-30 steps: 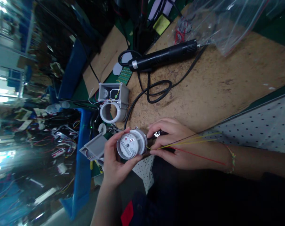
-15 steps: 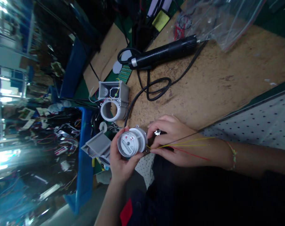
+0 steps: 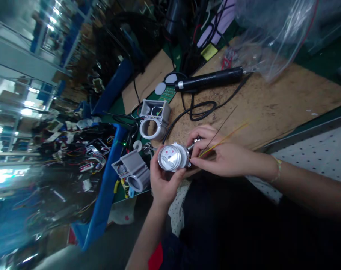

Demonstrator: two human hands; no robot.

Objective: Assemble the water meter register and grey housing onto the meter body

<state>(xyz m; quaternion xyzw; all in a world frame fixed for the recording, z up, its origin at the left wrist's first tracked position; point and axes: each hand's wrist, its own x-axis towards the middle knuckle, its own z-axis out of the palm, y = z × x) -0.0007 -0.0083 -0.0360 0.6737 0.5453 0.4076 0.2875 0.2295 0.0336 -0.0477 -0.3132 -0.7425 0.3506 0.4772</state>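
My left hand (image 3: 165, 187) is wrapped round a white water meter register (image 3: 172, 157), its round clear face tilted up and catching glare. At the register's right side is my right hand (image 3: 215, 152), fingers pinched together. Thin yellow wires (image 3: 232, 135) and a dark wire (image 3: 224, 122) run out from between those fingers across the back of the hand. A small shiny metal piece (image 3: 198, 140) shows by the bent fingers; its kind is unclear. Beyond the register stands a grey meter housing (image 3: 163, 112) with a round opening. A second grey housing (image 3: 136, 170) lies left of my left hand.
A black electric screwdriver (image 3: 210, 79) lies on the wooden board (image 3: 272, 108), its cable looped nearby. At the far right is a clear plastic bag (image 3: 274, 41). A blue bin (image 3: 103, 210) borders the left, near yellow-handled pliers (image 3: 121, 186) and a green circuit board (image 3: 167, 94).
Both hands and the register appear further right and higher as the view shifts. The wires now point up and right, no longer along the forearm; the red wire is no longer distinct.
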